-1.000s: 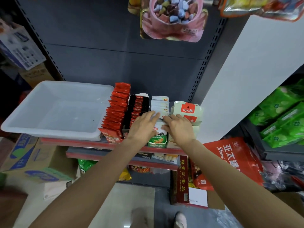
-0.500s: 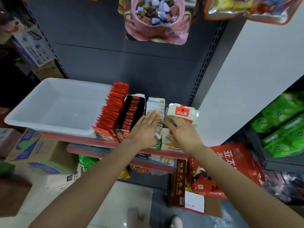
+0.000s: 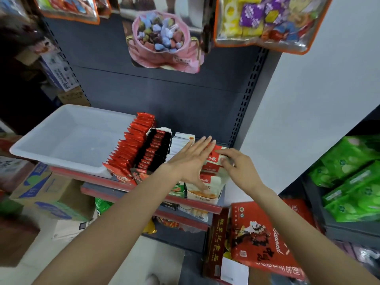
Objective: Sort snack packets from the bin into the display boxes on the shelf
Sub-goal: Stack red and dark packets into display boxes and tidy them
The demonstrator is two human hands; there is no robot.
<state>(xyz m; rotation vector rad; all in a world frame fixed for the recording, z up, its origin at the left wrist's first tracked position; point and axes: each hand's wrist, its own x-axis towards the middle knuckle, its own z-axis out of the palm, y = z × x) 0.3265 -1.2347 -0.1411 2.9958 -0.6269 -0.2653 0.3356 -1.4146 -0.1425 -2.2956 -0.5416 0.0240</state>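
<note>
The white plastic bin (image 3: 41, 145) stands on the shelf at the left with nothing visible inside. To its right run rows of packets in display boxes: red packets (image 3: 131, 147), black-and-red packets (image 3: 154, 147), white packets (image 3: 181, 142), and at the far right a white-and-red display box (image 3: 207, 194). My left hand (image 3: 191, 161) lies flat with straight fingers across the white packets and the right-hand box. My right hand (image 3: 238, 167) rests on the right side of that box, fingers bent over its white-and-red packets (image 3: 213, 159).
The shelf's red front edge (image 3: 98, 179) runs under the boxes. Hanging snack bags (image 3: 164, 38) dangle above. A white wall panel (image 3: 308, 99) stands to the right, green packets (image 3: 353, 177) beyond it. Cardboard cartons (image 3: 51, 198) and red boxes (image 3: 263, 237) stand on the floor.
Both hands have shifted right, from the white packet row onto the right-hand white-and-red box. The left hand has flattened out over the packets. The view has tilted upward.
</note>
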